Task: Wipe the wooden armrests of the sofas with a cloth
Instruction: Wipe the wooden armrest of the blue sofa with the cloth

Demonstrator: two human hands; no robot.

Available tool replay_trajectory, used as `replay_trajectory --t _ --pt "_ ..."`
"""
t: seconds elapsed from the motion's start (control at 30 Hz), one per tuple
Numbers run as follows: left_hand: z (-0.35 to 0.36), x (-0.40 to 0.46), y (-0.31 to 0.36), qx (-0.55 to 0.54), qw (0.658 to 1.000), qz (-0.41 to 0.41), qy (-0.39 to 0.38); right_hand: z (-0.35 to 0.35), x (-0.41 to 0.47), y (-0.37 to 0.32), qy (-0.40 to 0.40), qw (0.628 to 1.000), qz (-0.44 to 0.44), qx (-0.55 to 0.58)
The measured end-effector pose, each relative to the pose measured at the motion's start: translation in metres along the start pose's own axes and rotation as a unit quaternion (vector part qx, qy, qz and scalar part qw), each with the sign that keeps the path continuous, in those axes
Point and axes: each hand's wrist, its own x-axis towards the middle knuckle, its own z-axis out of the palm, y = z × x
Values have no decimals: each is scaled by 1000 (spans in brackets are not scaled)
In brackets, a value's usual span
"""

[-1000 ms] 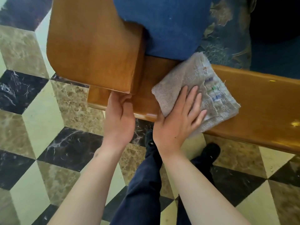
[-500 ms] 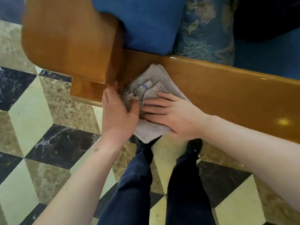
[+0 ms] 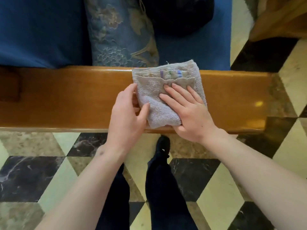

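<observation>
A wide wooden armrest (image 3: pixel 66 98) of a blue sofa runs across the view from left to right. A folded grey terry cloth (image 3: pixel 156 98) with small coloured stripes lies on its middle. My right hand (image 3: pixel 187 112) presses flat on the cloth's right half, fingers spread. My left hand (image 3: pixel 127 113) pinches the cloth's left edge between thumb and fingers.
Behind the armrest are a blue seat cushion (image 3: pixel 38 30), a flowered blue pillow (image 3: pixel 119 35) and a dark bag (image 3: pixel 179 15). Another wooden piece of furniture (image 3: pixel 279 19) stands at the top right. Checkered marble floor (image 3: pixel 49 171) lies below, with my dark-trousered legs (image 3: pixel 162 188).
The cloth and both hands have moved right along the armrest, away from the upright wooden end panel. The cloth now lies flatter and more neatly folded, and my left hand grips its edge.
</observation>
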Motion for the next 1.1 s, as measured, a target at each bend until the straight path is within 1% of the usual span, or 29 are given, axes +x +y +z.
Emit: replay_trajectory --t 0.2,0.27,0.33,0.4,0.47,0.57,0.63,0.7,0.73,0.77,0.87,0.97,1.1 --pt "99 24 82 4 997 59 -54 -26 -70 76 26 990 137 -10" --pt "123 34 100 4 994 72 -76 -32 -82 90 40 982 186 -8" --pt "144 39 114 3 992 86 -89 -32 -90 92 72 966 247 -4" --pt "159 41 122 -16 992 89 -88 -26 -91 75 118 933 340 9" --pt "167 42 131 -57 991 65 -105 -17 -86 45 165 883 437 40" --pt "161 43 138 -81 984 40 -152 -2 -68 -2 206 823 524 81" --pt "136 39 129 -75 984 42 -155 3 -48 -26 199 796 564 89" --pt "104 29 107 -53 987 45 -145 6 -26 -43 166 781 597 81" --pt "89 23 93 -49 989 29 -133 8 -15 -52 152 781 601 78" --pt "73 19 78 -57 992 0 -113 10 -3 -64 140 789 592 84" --pt "27 8 32 -125 986 -112 -10 22 32 -117 87 843 523 93" --pt "-28 1 -13 -195 959 -191 78 42 62 -177 27 886 455 88" --pt "-107 -14 -78 -273 907 -280 157 75 90 -252 -24 921 378 93"
